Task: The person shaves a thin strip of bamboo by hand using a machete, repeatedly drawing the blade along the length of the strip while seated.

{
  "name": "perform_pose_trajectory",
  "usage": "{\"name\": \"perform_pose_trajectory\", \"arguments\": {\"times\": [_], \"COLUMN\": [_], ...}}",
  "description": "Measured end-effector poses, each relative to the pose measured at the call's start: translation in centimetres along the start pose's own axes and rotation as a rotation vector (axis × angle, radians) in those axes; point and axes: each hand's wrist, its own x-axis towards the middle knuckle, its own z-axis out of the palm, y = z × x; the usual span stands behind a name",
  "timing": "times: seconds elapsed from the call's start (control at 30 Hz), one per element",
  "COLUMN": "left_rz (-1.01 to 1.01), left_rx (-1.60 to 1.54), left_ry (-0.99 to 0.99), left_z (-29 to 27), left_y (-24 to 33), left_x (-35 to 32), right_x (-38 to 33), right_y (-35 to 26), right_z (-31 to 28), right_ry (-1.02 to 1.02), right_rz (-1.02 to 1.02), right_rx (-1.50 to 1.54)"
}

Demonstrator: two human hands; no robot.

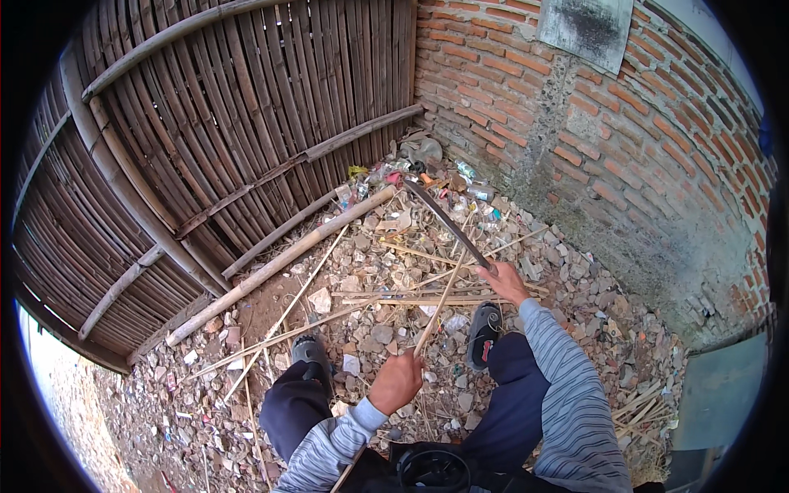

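My left hand (397, 382) is closed around a thin bamboo strip (440, 314), which slants up and away past my fist. The strip's lower end runs back under my left forearm. In my right hand (505, 283) is the handle of a machete (448, 222). Its long dark blade points forward and to the left, above the rubble. The far part of the strip comes close to the machete near its handle; whether they touch I cannot tell. Several more bamboo strips (288, 316) lie crossed on the ground between and beside my feet.
A thick bamboo pole (283, 263) lies along the foot of the slatted bamboo wall (246, 107) at left. A brick wall (608, 131) stands at right. Litter (427, 168) fills the far corner. Stones cover the ground around my shoes (483, 335). Cut sticks (645, 411) lie at lower right.
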Motion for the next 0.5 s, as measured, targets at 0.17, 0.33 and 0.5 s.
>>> {"name": "perform_pose_trajectory", "arguments": {"times": [0.17, 0.33, 0.5], "left_rz": [0.012, 0.029, 0.045], "left_rx": [-0.012, 0.051, 0.034], "left_ry": [-0.012, -0.018, -0.051], "left_z": [0.3, 0.2, 1.0], "left_y": [-0.3, 0.2, 0.5], "left_x": [0.2, -0.1, -0.5], "right_x": [-1.6, -1.2, 1.5], "right_y": [-4.3, -4.7, 2.7], "right_z": [-0.9, -0.2, -1.1], "right_ry": [-0.117, -0.179, -0.086], "right_rz": [-0.188, -0.276, 0.343], "right_rx": [-0.164, -0.215, 0.179]}}
